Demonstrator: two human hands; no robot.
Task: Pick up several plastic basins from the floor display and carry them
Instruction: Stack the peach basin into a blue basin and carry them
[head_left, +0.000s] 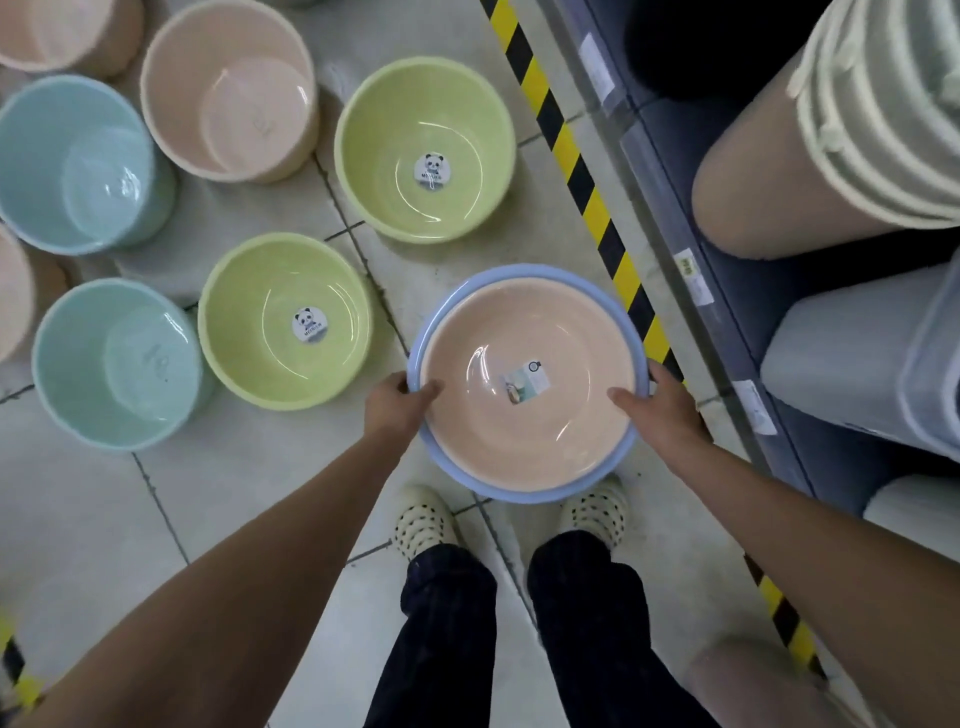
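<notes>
The left hand (397, 408) makes its grip at nine o'clock and the right hand (662, 408) at three, each pinching the stacked rims. Thumbs sit inside a round peach plastic basin (524, 426) nested in a round pale-blue plastic basin (493, 489), held above the tiled floor (260, 519). The stack is likely light, slick and slightly flexible, so opposite rims suit it. A round lime-green plastic basin (285, 322) sits at ten o'clock.

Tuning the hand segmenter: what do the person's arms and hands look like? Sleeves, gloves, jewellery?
Left hand and right hand are bare: no gloves, rings or watch visible. Both forearms are uncovered up to the frame edge, no sleeves in view. Below: dark trousers, pale perforated clogs.
</notes>
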